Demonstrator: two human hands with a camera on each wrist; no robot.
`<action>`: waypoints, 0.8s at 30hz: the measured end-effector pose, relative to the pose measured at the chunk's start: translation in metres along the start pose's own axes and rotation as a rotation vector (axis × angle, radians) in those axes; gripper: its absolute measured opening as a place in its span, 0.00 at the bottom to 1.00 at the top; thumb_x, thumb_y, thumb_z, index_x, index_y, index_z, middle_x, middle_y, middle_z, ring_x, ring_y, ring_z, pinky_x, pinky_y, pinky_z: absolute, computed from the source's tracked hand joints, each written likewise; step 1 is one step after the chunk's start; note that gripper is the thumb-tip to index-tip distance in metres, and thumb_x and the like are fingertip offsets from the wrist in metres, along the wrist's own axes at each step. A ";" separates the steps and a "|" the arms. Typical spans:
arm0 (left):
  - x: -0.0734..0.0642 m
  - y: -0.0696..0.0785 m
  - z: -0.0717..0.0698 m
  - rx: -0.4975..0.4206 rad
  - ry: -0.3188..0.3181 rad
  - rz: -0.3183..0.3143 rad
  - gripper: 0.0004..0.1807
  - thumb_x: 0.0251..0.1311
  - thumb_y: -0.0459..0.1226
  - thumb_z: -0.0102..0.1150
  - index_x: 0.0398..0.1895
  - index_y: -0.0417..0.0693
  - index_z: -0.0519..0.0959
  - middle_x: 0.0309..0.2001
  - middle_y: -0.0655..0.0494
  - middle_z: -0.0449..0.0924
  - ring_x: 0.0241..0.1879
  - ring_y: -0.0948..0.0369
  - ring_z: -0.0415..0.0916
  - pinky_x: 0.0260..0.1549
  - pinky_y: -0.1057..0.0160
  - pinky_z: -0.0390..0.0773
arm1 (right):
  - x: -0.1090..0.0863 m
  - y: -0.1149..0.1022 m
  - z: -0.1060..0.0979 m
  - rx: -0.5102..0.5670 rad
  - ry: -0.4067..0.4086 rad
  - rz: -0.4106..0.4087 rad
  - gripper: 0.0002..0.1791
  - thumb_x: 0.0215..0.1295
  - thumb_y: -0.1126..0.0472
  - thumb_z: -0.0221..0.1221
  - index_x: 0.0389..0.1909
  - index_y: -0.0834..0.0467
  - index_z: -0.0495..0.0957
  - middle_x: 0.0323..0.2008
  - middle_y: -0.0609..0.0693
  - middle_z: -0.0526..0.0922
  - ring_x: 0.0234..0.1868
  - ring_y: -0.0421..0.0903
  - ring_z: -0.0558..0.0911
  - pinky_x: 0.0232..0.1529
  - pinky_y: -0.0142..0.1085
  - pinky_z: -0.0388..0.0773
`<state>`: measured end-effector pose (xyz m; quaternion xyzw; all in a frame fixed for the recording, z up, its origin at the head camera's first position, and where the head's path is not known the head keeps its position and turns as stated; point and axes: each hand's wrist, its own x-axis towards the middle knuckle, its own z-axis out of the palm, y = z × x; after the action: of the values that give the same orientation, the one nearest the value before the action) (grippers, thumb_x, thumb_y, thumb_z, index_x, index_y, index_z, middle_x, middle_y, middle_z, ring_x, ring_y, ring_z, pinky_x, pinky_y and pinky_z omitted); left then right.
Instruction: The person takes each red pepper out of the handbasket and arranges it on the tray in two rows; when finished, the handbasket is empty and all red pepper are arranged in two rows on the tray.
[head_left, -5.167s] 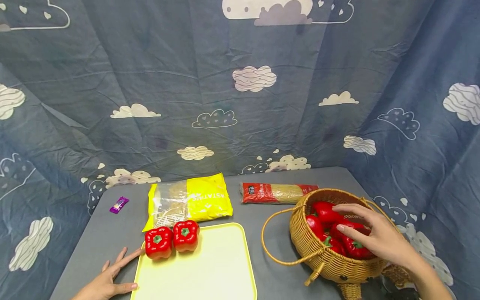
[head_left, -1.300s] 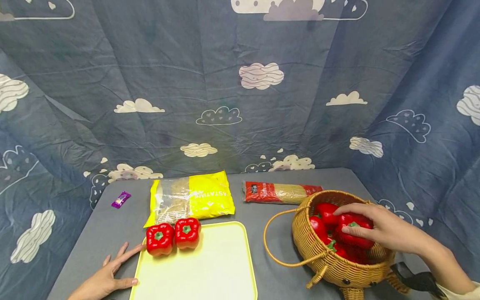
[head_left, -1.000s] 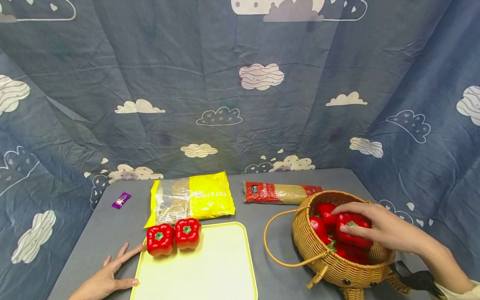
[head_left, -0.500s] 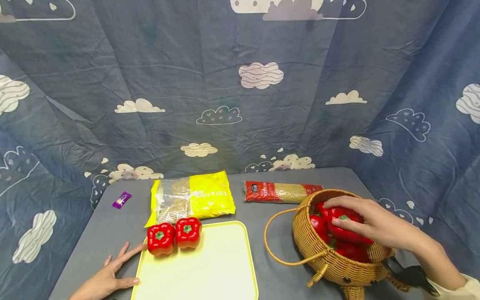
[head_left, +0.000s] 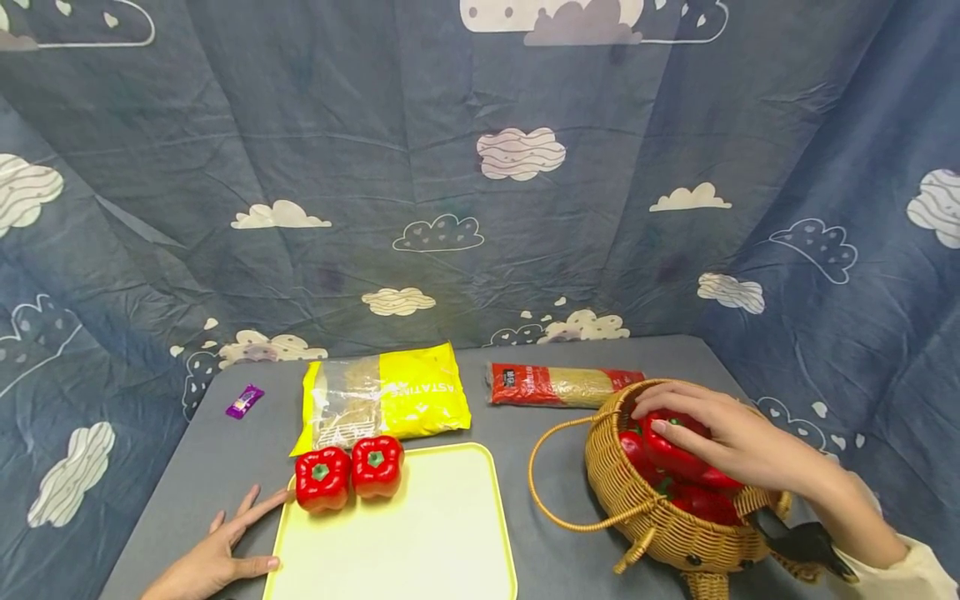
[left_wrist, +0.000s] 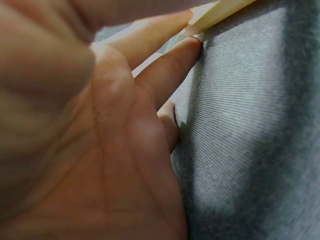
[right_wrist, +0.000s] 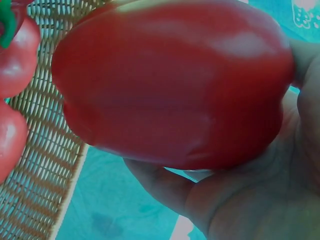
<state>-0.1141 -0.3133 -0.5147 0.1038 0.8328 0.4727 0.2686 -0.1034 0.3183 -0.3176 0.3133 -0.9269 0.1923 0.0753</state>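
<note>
My right hand (head_left: 738,437) grips a red bell pepper (right_wrist: 170,85) at the mouth of a wicker basket (head_left: 609,475); the thumb curls along the near side and fingers lie over the top. More red peppers (head_left: 697,502) sit below it in the basket, partly hidden by the hand. At the left, my left hand (head_left: 210,554) has its fingers spread and straight, with thumb and index finger touching the rim of a yellow tray (head_left: 412,542). Two red bell peppers (head_left: 321,479) stand side by side at the tray's far left corner, green stems up.
Behind the tray lies a yellow pasta bag (head_left: 420,392). A red-ended pack of noodles (head_left: 566,385) is behind the basket. One purple wrapped sweet (head_left: 244,401) lies far left. The basket's looped handle (head_left: 534,475) sticks out toward the tray. A cloud-patterned curtain (head_left: 337,167) surrounds the grey table.
From hovering over the basket, my right hand has taken hold of a pepper and shifted it slightly left and away from me. The left hand stays at the tray's edge.
</note>
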 end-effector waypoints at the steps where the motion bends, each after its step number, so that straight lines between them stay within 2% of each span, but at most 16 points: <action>1: 0.000 0.000 0.000 -0.002 -0.001 0.003 0.47 0.58 0.36 0.70 0.76 0.34 0.54 0.75 0.22 0.29 0.72 0.26 0.13 0.55 0.23 0.07 | 0.001 0.000 0.000 0.008 -0.001 -0.004 0.18 0.70 0.62 0.61 0.53 0.36 0.78 0.54 0.36 0.79 0.56 0.35 0.77 0.56 0.18 0.69; 5: 0.000 -0.001 0.001 -0.004 -0.004 0.016 0.46 0.59 0.36 0.69 0.76 0.34 0.55 0.75 0.22 0.29 0.71 0.26 0.13 0.55 0.23 0.08 | 0.007 -0.002 0.002 0.054 -0.011 -0.002 0.17 0.72 0.63 0.59 0.52 0.38 0.77 0.53 0.35 0.79 0.54 0.34 0.78 0.55 0.19 0.71; 11: 0.001 0.000 0.001 0.003 -0.007 0.012 0.47 0.59 0.36 0.69 0.76 0.35 0.54 0.75 0.22 0.29 0.71 0.26 0.14 0.54 0.22 0.09 | 0.017 -0.006 0.007 0.097 -0.024 0.023 0.14 0.72 0.61 0.59 0.52 0.38 0.76 0.51 0.35 0.79 0.53 0.34 0.77 0.53 0.27 0.78; 18: 0.000 -0.001 0.001 0.012 -0.005 0.025 0.46 0.59 0.36 0.69 0.76 0.34 0.55 0.75 0.22 0.32 0.71 0.25 0.14 0.54 0.20 0.10 | 0.031 -0.014 0.016 0.147 -0.039 -0.002 0.13 0.73 0.60 0.58 0.50 0.39 0.75 0.51 0.37 0.78 0.53 0.35 0.77 0.54 0.29 0.78; 24: 0.001 0.001 0.000 0.012 -0.008 0.011 0.46 0.59 0.37 0.69 0.76 0.34 0.54 0.76 0.23 0.32 0.71 0.26 0.14 0.54 0.20 0.10 | 0.044 -0.022 0.028 0.225 -0.068 0.010 0.10 0.74 0.57 0.57 0.50 0.39 0.76 0.49 0.34 0.77 0.52 0.35 0.76 0.55 0.33 0.78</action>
<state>-0.1145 -0.3127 -0.5145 0.1119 0.8341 0.4685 0.2689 -0.1255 0.2668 -0.3252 0.3213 -0.9031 0.2847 0.0073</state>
